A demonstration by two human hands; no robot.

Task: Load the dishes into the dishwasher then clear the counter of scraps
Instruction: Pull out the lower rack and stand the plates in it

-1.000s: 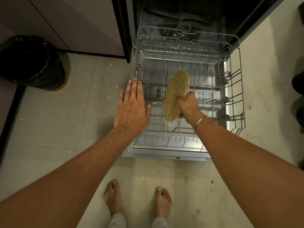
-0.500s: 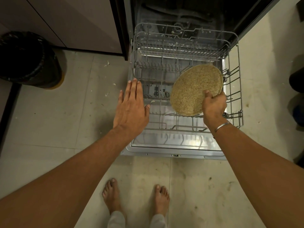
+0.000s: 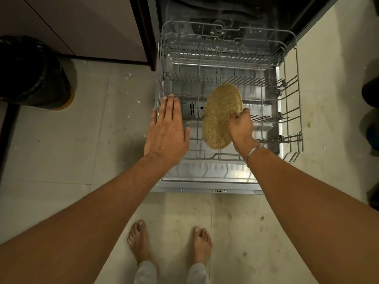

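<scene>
Round black waste bin lined with a glossy black bag (image 3: 30, 72) stood far left on pale beige floor tiles (image 3: 71, 156) | plain grey-mauve cabinet door (image 3: 82, 23) rose behind it | small white flecks (image 3: 128, 75) lay scattered on the tiles | dark rounded shapes (image 3: 371, 93) sat at the right edge, too dim to identify

Right hand (image 3: 240, 128) grips speckled plate (image 3: 220, 116) over dishwasher rack (image 3: 291, 111)
</scene>
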